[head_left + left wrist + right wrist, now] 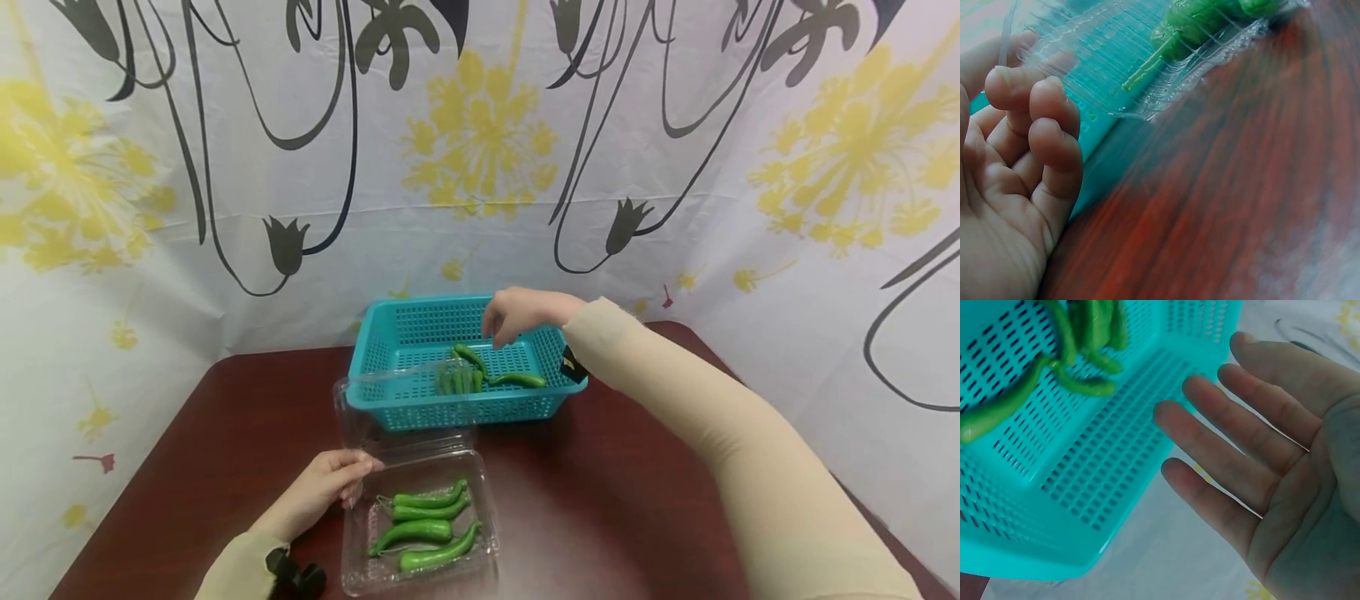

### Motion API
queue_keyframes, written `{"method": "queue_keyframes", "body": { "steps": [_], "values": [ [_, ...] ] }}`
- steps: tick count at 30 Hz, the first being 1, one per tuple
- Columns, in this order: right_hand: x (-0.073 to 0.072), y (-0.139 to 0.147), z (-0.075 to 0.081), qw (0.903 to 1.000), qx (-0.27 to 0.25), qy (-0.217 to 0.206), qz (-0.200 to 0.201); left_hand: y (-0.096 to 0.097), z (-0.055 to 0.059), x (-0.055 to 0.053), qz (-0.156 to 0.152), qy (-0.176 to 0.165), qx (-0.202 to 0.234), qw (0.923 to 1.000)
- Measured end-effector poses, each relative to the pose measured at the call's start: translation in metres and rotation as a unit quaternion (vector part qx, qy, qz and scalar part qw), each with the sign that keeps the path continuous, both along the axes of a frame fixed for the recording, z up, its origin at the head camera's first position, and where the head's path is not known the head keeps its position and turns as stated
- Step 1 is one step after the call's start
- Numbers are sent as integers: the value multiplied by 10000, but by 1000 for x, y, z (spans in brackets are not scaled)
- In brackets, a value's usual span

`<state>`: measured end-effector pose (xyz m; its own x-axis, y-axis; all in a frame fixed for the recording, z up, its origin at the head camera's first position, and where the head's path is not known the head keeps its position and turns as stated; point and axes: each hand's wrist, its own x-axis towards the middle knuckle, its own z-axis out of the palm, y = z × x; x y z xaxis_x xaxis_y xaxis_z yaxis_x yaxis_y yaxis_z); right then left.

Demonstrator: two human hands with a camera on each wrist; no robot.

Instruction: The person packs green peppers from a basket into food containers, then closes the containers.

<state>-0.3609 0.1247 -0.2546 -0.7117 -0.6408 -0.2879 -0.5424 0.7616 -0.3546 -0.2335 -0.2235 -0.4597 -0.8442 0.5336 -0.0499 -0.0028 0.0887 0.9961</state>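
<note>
A clear plastic clamshell box [356,562] lies with its lid raised on the table, holding several green chili peppers [442,552] side by side. My left hand [330,483] pinches the box's left edge near the hinge; in the left wrist view, the fingers of the left hand [1029,156] curl at the plastic rim. Behind the box stands a turquoise basket [375,333] with more green peppers [517,380] inside. Above the basket's right part hovers my right hand [525,312]. In the right wrist view, the right hand [1260,450] has its fingers extended and holds nothing.
The clear lid [405,387] leans up against the front of the basket, partly covering the peppers behind it. A dark red-brown table [600,508] carries everything. A white cloth with flower prints [487,242] hangs behind the table and at both sides.
</note>
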Motion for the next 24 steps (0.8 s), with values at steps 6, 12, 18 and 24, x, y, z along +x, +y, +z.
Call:
{"method": "queue_keyframes", "body": {
  "steps": [6, 12, 18, 24],
  "values": [
    [-22, -3, -14, 9984, 446, 221, -250, 0, 1, 0, -17, -12, 18, 10000],
    [-40, 1, -34, 9954, 709, 278, -583, 0, 0, 1, -26, -14, 40, 10000],
    [-46, 4, -53, 9926, 956, 84, -748, 0, -2, 0, -61, 91, 158, 9998],
    [-51, 5, -66, 9919, 1003, -69, -779, -1, -2, -1, -157, 131, 219, 9996]
  ]
}}
